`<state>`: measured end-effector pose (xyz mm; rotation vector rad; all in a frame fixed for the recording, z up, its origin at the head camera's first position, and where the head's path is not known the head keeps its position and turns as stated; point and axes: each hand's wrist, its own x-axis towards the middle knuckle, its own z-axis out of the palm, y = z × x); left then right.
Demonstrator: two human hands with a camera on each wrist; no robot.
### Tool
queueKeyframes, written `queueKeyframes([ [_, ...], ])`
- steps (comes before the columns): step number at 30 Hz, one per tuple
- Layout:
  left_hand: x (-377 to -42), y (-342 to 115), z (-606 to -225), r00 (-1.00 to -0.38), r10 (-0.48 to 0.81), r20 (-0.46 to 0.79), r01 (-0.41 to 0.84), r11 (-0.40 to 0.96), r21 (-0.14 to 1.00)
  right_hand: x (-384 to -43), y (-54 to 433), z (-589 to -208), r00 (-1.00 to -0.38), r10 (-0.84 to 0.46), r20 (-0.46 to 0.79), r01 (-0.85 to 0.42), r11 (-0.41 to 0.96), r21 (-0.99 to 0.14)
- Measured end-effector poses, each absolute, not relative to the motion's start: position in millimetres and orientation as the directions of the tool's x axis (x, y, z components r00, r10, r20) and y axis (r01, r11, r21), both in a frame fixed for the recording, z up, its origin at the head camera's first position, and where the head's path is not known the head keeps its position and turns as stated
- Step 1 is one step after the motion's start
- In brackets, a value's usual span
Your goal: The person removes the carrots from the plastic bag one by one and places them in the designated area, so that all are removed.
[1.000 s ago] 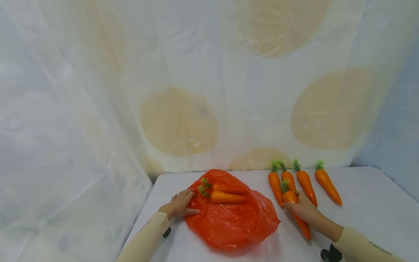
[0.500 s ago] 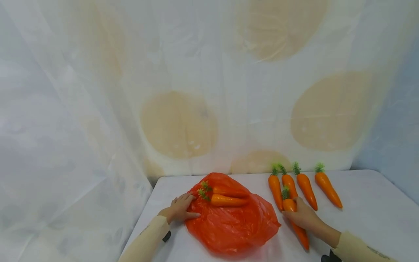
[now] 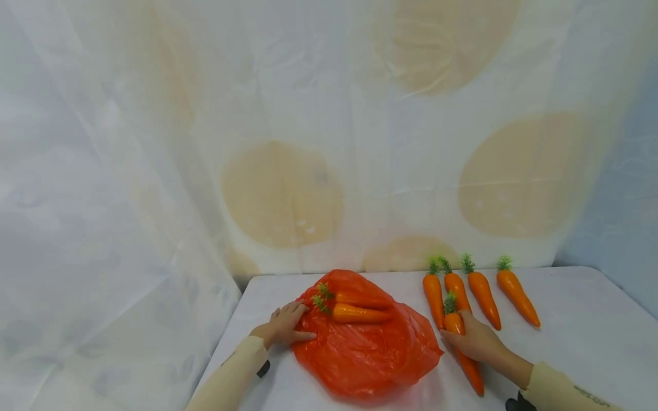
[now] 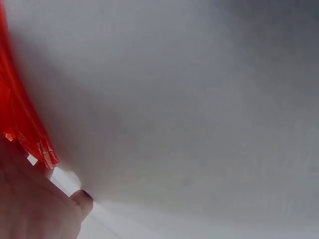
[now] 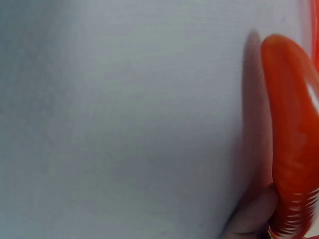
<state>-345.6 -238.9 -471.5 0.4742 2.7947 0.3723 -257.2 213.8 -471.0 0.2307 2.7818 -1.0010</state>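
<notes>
In the head view, my right hand [image 3: 475, 341] grips a carrot [image 3: 470, 365] near its leafy end, thumb on one side and fingers on the other. The right wrist view shows the tapered end of this carrot [image 5: 291, 109] over the white surface. My left hand [image 3: 284, 325] rests on the left edge of a crumpled red plastic bag [image 3: 365, 359], fingers spread and thumb apart. Two carrots [image 3: 360, 313] lie together on the bag, green tops toward my left hand. In the left wrist view, the bag's edge [image 4: 22, 119] lies against my fingers.
Several more carrots [image 3: 482, 291] lie behind and right of my right hand, leafy tops toward the back edge of the white table [image 3: 581, 342]. A pale sheet with tan circles [image 3: 390, 142] hangs behind the table, and more sheeting hangs at the left.
My right hand and its carrot have shifted slightly toward me, away from the other carrots. The left hand has stayed at the bag's edge. The head view has tilted slightly.
</notes>
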Motion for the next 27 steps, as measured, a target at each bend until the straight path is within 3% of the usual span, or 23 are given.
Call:
queueKeyframes([
  [27, -344.6, -234.9, -466.7, -0.909, 0.323, -0.262, 0.255, 0.93, 0.264, -240.0, 220.0, -464.4, -0.954, -0.006, -0.3, 0.182, 0.782, -0.596],
])
